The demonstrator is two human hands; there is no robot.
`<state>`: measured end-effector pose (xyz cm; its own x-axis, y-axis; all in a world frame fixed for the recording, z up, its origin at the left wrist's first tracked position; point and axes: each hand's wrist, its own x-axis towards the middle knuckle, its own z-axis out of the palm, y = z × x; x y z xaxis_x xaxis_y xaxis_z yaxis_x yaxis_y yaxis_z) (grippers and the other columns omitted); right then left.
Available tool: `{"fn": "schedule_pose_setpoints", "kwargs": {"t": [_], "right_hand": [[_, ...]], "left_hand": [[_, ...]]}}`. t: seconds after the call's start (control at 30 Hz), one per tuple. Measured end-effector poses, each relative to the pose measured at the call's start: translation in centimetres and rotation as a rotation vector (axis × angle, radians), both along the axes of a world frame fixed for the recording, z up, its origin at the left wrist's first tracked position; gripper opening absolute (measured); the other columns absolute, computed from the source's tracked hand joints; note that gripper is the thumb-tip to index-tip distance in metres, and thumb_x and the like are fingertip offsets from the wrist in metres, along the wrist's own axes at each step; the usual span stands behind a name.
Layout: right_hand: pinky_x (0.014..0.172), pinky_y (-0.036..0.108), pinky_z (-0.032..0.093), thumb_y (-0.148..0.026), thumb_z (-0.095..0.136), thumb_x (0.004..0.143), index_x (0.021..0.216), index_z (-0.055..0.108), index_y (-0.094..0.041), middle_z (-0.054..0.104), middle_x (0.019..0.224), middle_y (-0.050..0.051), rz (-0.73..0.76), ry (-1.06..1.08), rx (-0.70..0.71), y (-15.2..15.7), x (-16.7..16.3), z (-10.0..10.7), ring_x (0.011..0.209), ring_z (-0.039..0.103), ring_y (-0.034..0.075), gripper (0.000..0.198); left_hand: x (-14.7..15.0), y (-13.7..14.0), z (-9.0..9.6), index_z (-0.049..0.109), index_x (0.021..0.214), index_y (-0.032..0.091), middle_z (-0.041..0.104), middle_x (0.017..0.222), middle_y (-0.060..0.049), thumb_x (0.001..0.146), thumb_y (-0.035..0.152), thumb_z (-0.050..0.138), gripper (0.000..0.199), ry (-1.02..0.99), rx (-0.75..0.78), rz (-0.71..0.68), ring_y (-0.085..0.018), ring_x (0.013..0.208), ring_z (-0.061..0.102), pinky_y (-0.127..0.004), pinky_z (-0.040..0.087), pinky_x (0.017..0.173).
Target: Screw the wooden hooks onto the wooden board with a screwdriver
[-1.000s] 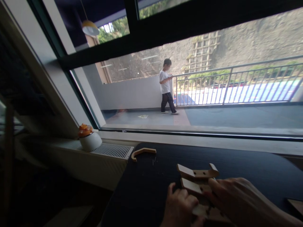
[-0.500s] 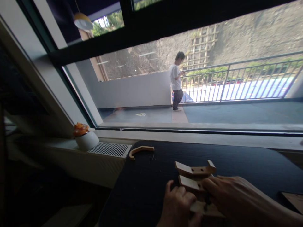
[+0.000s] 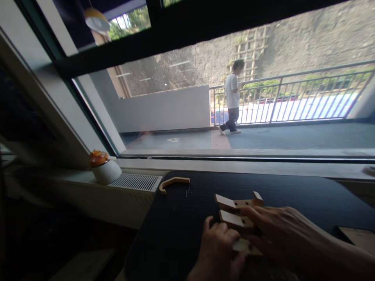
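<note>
Several bent wooden pieces with holes lie side by side on the dark table. The far wooden piece, with an upturned end, and the middle wooden piece show best. My left hand is closed around the near wooden piece, its fingertips curled over the left end. Over the right part of the middle and near pieces reaches my right hand. Its index finger stretches across the middle piece and its thumb is bent beneath; whatever lies between the fingers is hidden.
A separate curved wooden piece lies at the table's far left, with thin light slivers beside it. A flat framed item is at the right edge. A white pot with orange top stands by the window; outside, a person walks.
My right hand has shifted slightly left and up, its index finger now farther across the middle piece. My left hand keeps its hold. The person outside has moved right.
</note>
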<state>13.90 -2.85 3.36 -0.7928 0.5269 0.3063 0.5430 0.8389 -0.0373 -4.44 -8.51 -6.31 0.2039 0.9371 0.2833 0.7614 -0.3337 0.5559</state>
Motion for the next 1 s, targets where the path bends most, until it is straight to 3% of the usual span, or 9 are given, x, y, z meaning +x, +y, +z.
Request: {"fn": "schedule_pose_setpoints", "kwargs": {"t": [0.1,0.2,0.33,0.47,0.67,0.73,0.83,1.0], "right_hand": [[0.049,0.025,0.034,-0.011,0.056,0.073,0.082,0.053,-0.023,0.066,0.072,-0.001,0.113,-0.020,-0.093,-0.5,-0.2,0.3,0.056,0.061,0.014,0.015],[0.048,0.026,0.033,-0.008,0.054,0.072,0.077,0.050,-0.023,0.065,0.068,-0.002,0.130,-0.025,-0.113,-0.7,-0.1,-0.1,0.053,0.060,0.013,0.016],[0.044,0.028,0.027,-0.007,0.056,0.071,0.076,0.050,-0.023,0.065,0.063,-0.004,0.045,-0.030,-0.083,-0.4,-0.1,-0.8,0.049,0.061,0.014,0.018],[0.043,0.029,0.024,-0.021,0.059,0.083,0.074,0.050,-0.023,0.064,0.056,-0.003,-0.132,-0.003,0.002,0.0,0.0,-1.2,0.046,0.062,0.017,0.012],[0.045,0.028,0.025,-0.021,0.051,0.089,0.077,0.052,-0.022,0.067,0.061,-0.002,-0.151,-0.014,-0.004,0.1,0.2,-0.5,0.050,0.064,0.017,0.011],[0.046,0.028,0.026,-0.017,0.054,0.086,0.081,0.053,-0.023,0.068,0.065,-0.003,-0.120,-0.031,-0.041,0.0,0.2,0.0,0.054,0.066,0.017,0.007],[0.048,0.028,0.028,-0.011,0.061,0.076,0.084,0.054,-0.023,0.069,0.076,-0.003,-0.005,-0.070,-0.062,0.0,0.5,0.2,0.062,0.067,0.017,0.016],[0.047,0.030,0.026,-0.007,0.057,0.070,0.078,0.051,-0.023,0.063,0.070,-0.003,0.117,-0.066,0.023,0.4,1.0,-1.3,0.054,0.061,0.015,0.019]], "left_hand": [[0.0,0.0,0.0,0.068,0.097,0.027,0.067,0.094,-0.004,0.075,0.041,0.070,0.026,-0.002,0.001,-0.008,-0.025,0.096,0.063,-0.056,0.028,0.107],[0.0,0.0,0.0,0.068,0.098,0.027,0.067,0.095,-0.003,0.075,0.040,0.071,0.027,-0.019,0.002,-0.008,-0.025,0.095,0.063,-0.056,0.028,0.107],[0.0,-0.2,0.5,0.068,0.096,0.026,0.067,0.093,-0.003,0.076,0.036,0.070,0.023,-0.028,-0.014,0.002,-0.025,0.095,0.063,-0.056,0.028,0.107],[0.0,-0.3,1.1,0.068,0.095,0.026,0.067,0.094,-0.002,0.076,0.034,0.071,0.022,-0.017,-0.031,-0.006,-0.024,0.095,0.063,-0.055,0.028,0.108],[0.1,-0.5,1.5,0.066,0.093,0.026,0.067,0.095,-0.001,0.076,0.033,0.070,0.019,-0.019,-0.021,0.002,-0.024,0.095,0.063,-0.056,0.029,0.107],[0.1,-0.6,1.5,0.065,0.093,0.026,0.067,0.095,-0.001,0.076,0.032,0.070,0.019,-0.028,-0.005,0.006,-0.024,0.095,0.063,-0.056,0.029,0.107],[0.1,-0.7,1.2,0.065,0.095,0.026,0.067,0.096,-0.001,0.076,0.031,0.070,0.020,-0.040,0.018,0.009,-0.024,0.095,0.063,-0.055,0.029,0.107],[0.1,-0.5,1.0,0.065,0.092,0.025,0.067,0.091,-0.001,0.075,0.031,0.071,0.019,-0.033,0.008,0.010,-0.024,0.092,0.064,-0.055,0.030,0.106]]}}
